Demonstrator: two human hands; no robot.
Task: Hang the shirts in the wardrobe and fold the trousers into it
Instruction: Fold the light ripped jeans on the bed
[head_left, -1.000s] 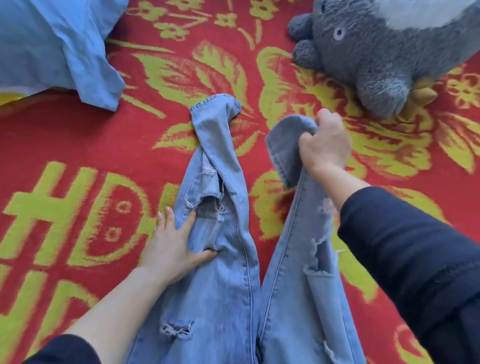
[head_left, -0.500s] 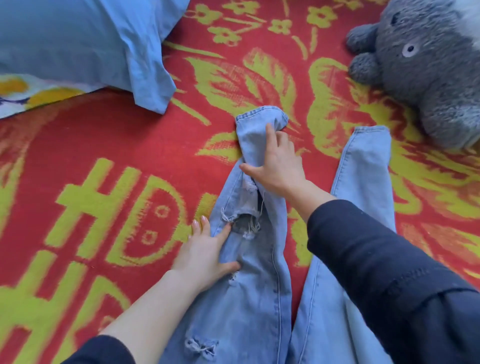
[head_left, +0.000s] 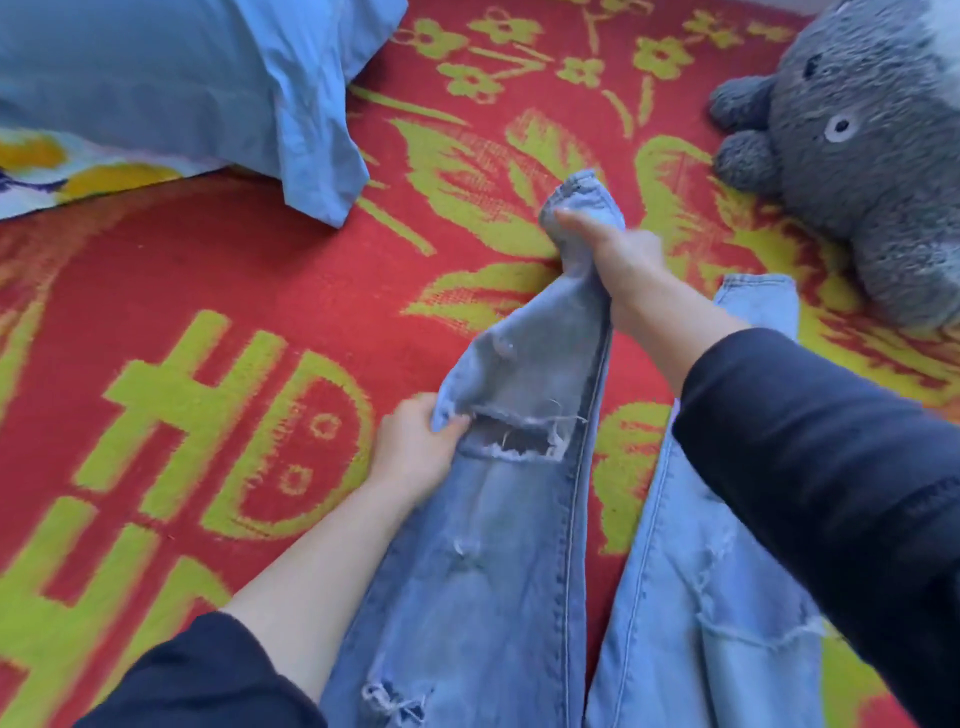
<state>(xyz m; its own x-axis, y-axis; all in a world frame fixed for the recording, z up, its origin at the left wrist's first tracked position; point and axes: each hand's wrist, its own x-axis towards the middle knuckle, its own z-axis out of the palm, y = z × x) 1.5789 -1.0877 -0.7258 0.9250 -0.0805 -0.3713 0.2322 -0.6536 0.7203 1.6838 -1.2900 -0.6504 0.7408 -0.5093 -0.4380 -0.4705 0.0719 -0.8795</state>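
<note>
Light blue ripped jeans (head_left: 498, 571) lie on a red and yellow-green patterned mat, legs pointing away from me. My right hand (head_left: 618, 254) grips the left leg near its hem and holds that end lifted off the mat. My left hand (head_left: 415, 447) pinches the outer edge of the same leg beside the torn knee hole. The other leg (head_left: 727, 571) lies flat to the right, partly under my right forearm. No shirts or wardrobe are in view.
A blue pillow (head_left: 182, 88) lies at the top left. A grey plush toy (head_left: 862, 150) sits at the top right, close to the flat leg's hem. The patterned mat (head_left: 208, 312) stretches bare to the left of the jeans.
My right hand let go of the right leg, crossed to the left leg and now grips and lifts its end. My left hand went from pressing flat to pinching the leg's edge.
</note>
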